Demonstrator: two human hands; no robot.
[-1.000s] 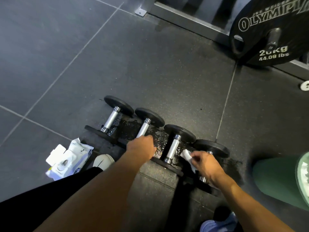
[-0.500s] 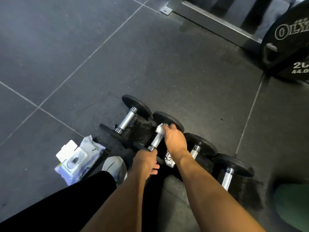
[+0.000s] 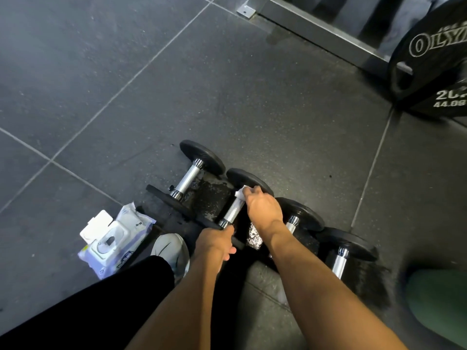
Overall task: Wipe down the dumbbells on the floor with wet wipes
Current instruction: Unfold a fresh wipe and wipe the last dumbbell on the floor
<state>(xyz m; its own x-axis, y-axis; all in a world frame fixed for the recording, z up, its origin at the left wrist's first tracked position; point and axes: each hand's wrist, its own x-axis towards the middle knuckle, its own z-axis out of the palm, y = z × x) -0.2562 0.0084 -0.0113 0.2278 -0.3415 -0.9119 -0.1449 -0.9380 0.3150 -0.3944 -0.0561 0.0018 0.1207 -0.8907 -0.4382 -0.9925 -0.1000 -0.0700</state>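
Note:
Several black dumbbells with chrome handles lie side by side on the dark floor. My right hand [image 3: 262,207] pinches a white wet wipe [image 3: 240,194] against the far end of the second dumbbell's handle [image 3: 233,210], next to its far head [image 3: 242,179]. My left hand [image 3: 216,242] grips the near head of that same dumbbell. The first dumbbell [image 3: 188,180] lies untouched to the left. A third dumbbell [image 3: 300,215] and a fourth dumbbell [image 3: 341,258] lie to the right, partly hidden by my right forearm.
An open pack of wet wipes [image 3: 115,242] lies on the floor at the left, beside my grey shoe [image 3: 171,251]. A large black weight plate [image 3: 434,61] leans on a metal rack [image 3: 316,29] at the top right. A green object [image 3: 439,299] sits at the right edge.
My right hand moved with the wipe from the fourth dumbbell to the second dumbbell's handle. My left hand stayed on the second dumbbell's near head.

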